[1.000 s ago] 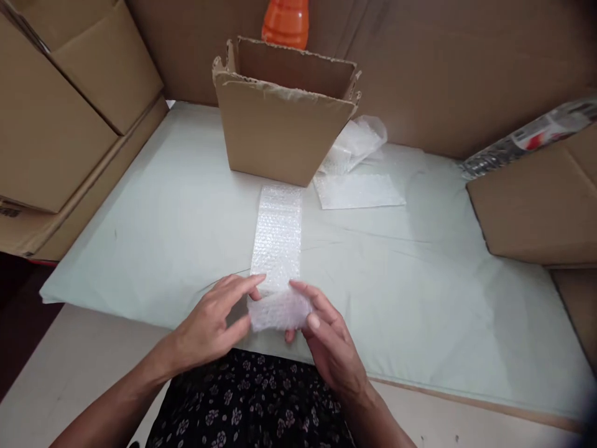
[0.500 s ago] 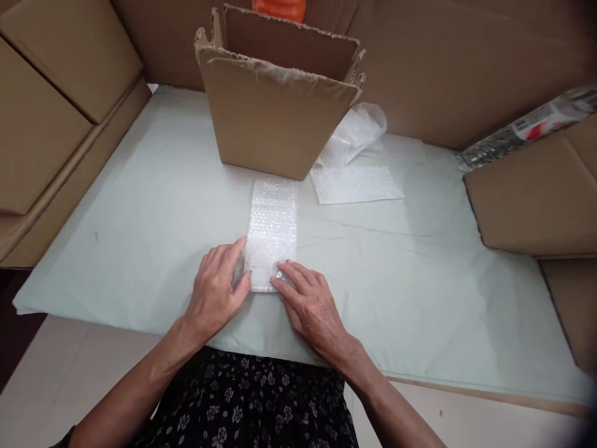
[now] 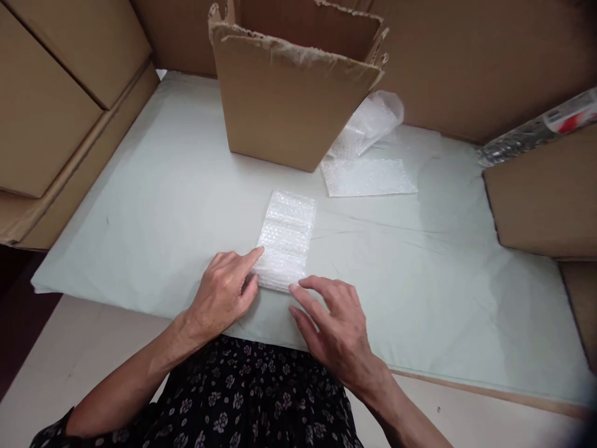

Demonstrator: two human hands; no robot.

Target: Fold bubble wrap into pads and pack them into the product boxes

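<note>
A piece of clear bubble wrap (image 3: 287,236) lies flat on the pale green cloth in front of me, slightly slanted, with crease lines across it. My left hand (image 3: 224,287) rests at its near left side; the index fingertip touches the left edge and the thumb lies by the near corner. My right hand (image 3: 333,320) is at the near right corner. One of its fingertips touches or almost touches the wrap, while the thumb is apart from it. Neither hand grips the wrap, and the fingers of both are spread.
Beyond the wrap stands an open-topped cardboard box (image 3: 284,106) with torn edges. Right of it lie a flat bubble wrap piece (image 3: 370,177) and a crumpled one (image 3: 373,124). Cardboard boxes (image 3: 46,99) line the left; another box (image 3: 545,193) and a plastic bottle (image 3: 517,140) are at right.
The bubble wrap looks shorter and is turned a little, its far end now nearer me and farther from the box. My right hand has drawn back off the wrap to its near right corner.
</note>
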